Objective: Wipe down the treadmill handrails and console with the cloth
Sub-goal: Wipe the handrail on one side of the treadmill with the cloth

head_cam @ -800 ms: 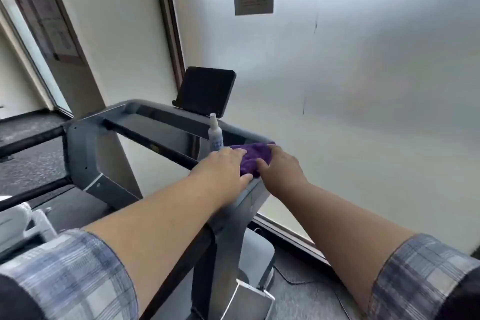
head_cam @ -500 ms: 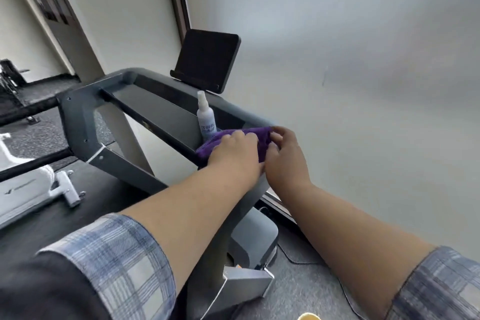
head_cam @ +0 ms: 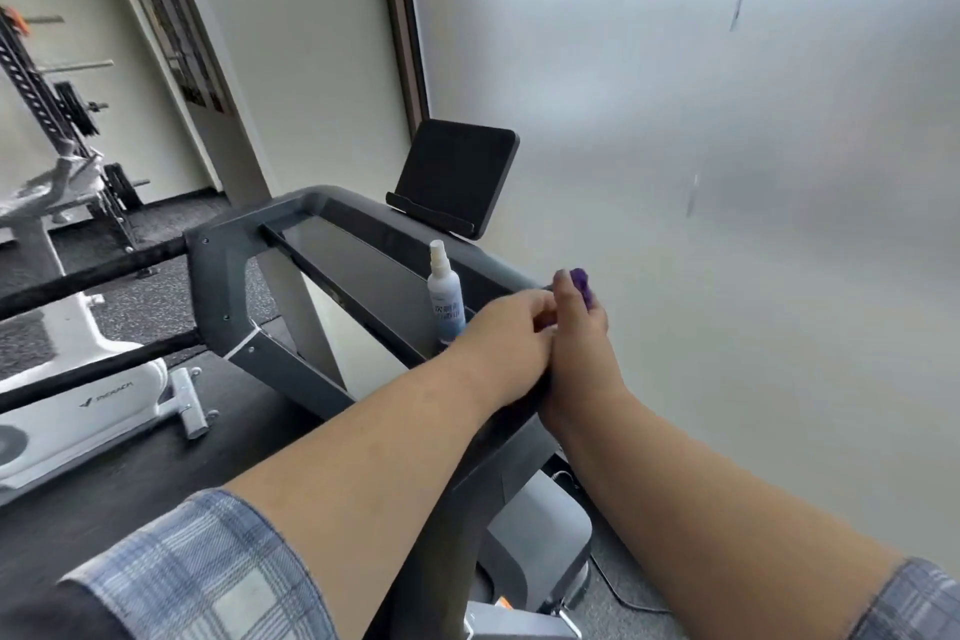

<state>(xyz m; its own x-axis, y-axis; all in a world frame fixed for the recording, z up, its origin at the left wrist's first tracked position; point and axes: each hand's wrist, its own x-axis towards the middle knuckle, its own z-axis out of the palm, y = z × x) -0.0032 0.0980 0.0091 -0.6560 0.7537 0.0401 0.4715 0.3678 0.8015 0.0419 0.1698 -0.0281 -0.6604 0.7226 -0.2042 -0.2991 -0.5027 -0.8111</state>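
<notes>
Fingers of the right hand curl around the small purple cloth at the grey treadmill console's right corner; the left hand presses beside it, its grip hidden. A careless sweep could topple the white spray bottle nearby.

Bright, soft light fills the room, glowing off the frosted wall at right. Shadows are faint (nothing hard-edged). Hands look motion-blurred; straight lines lean at the edges.
</notes>
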